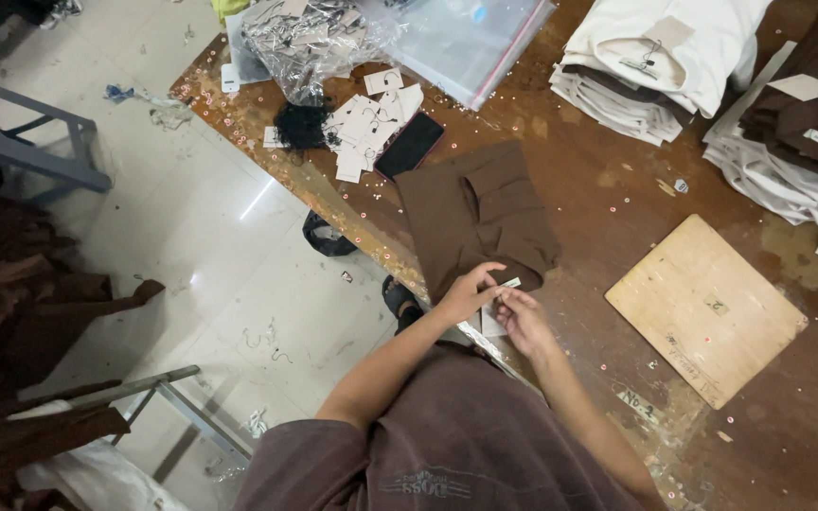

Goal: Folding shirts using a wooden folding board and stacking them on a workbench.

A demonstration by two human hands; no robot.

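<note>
**A:** so where's this at? Both hands, left hand (469,295) and right hand (521,317), are pinched together on a small white tag (509,283), right at the near hem of the folded brown garment (478,217).

**B:** yeah, tag looks not attached yet imo. Just past the garment: black phone (409,145), loose tag pile (371,123). Further off to the right on the tabletop (598,161), stacks of folded clothes (655,57), some already tagged.
</note>
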